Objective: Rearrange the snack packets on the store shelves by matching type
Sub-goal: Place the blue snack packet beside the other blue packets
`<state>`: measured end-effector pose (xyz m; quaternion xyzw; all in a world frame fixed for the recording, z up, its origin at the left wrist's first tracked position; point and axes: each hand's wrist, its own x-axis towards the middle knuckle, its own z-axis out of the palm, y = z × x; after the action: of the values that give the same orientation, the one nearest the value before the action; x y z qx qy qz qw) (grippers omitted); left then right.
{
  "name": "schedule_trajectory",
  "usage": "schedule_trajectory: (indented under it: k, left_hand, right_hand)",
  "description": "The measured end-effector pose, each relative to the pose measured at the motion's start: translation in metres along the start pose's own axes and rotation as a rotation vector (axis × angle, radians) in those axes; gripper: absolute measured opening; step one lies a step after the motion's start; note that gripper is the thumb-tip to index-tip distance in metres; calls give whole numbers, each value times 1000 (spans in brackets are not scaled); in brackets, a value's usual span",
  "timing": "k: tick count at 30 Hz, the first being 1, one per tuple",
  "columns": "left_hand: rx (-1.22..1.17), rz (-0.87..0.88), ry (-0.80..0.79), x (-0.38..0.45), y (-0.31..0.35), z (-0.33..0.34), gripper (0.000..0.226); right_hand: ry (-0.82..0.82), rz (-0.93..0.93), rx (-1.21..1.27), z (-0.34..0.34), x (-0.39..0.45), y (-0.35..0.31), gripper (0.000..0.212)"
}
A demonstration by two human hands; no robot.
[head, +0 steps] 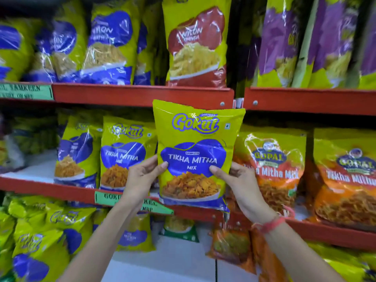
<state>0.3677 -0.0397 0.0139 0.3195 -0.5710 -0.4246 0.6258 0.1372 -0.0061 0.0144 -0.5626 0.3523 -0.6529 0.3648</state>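
While red shelves packed with snack bags fill the wall before you, you hold one packet up in front of the middle tier. The top shelf carries yellow-and-blue bags on its left, a yellow-and-red bag at centre and purple bags beyond the divider to the right. On the middle shelf, a matching Gokul Tikha Mitha Mix bag stands upright just left of your packet, while orange Gopal Tikha Mitha Mix bags stand to its right. Your Gokul Tikha Mitha Mix packet, yellow with a blue panel, is upright and clear of the shelf, its top edge overlapping the lip of the upper shelf. Your left hand pinches the packet's left edge, thumb pressed on the front and fingers curled behind. Your right hand clamps the right edge the same way, thumb on the blue panel. A red thread band circles your right wrist. A green price label sits on the shelf lip below your left hand.
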Motion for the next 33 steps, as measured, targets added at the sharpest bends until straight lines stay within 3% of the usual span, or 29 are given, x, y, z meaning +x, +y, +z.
schedule_trajectory:
  k: [5,8,12,15,17,22,24,28,33]
  left_hand:
    - [-8,32,72,30,-16,4,40]
    - [29,-50,102,35,-38,-2,43]
    - [40,-137,72,36,-58,-13,58]
    - [65,-115,55,43,-45,-7,72]
    - [33,-55,87,57,-30,2,67]
    - [-239,29,355,85,0,19,43]
    - [-304,44,438,79,1,19,38]
    - [-366,74,441,71,4,16,14]
    - [-273,78,483,94,6,21,12]
  right_hand:
    - [4,14,14,4,35,24,18]
    - [14,71,34,5,42,52,18]
    - [3,164,146,9,43,75,51]
    - [45,140,161,13,55,64,54]
    - [79,77,153,16,68,46,49]
    - [272,-8,259,28,76,6,46]
    - [333,-10,295,27,67,3,30]
    - [414,-30,300,26,59,-5,15]
    - [476,2,204,31,84,1,8]
